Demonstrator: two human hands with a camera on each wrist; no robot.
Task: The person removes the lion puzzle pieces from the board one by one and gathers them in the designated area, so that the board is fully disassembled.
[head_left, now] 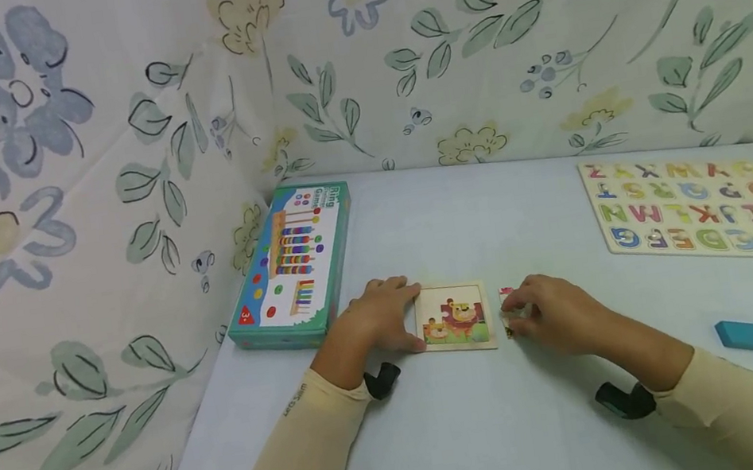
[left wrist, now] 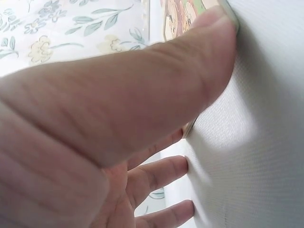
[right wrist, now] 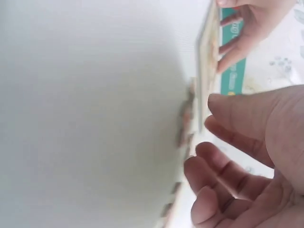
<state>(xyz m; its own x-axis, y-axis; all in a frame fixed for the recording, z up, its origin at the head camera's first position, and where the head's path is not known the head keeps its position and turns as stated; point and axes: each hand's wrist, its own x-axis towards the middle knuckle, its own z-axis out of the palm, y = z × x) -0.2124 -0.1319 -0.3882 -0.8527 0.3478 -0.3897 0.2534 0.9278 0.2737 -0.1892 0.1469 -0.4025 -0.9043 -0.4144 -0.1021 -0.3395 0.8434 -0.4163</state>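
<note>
A small square wooden puzzle board lies on the table with a lion and a smaller animal pieced together on its lower part. At its left side my left hand is spread, thumb on the near corner and index finger near the far corner. The other fingers stretch out beside it. Right of the board, my right hand reaches down over loose puzzle pieces, covering part of them. In the right wrist view its thumb and fingers are loosely bent, with nothing visible between them, and pieces lie beyond.
A green-edged ring game box lies at the left, close behind my left hand. A wooden alphabet board is at the back right. The blue block sits right of my right forearm. Flowered cloth hangs behind the table.
</note>
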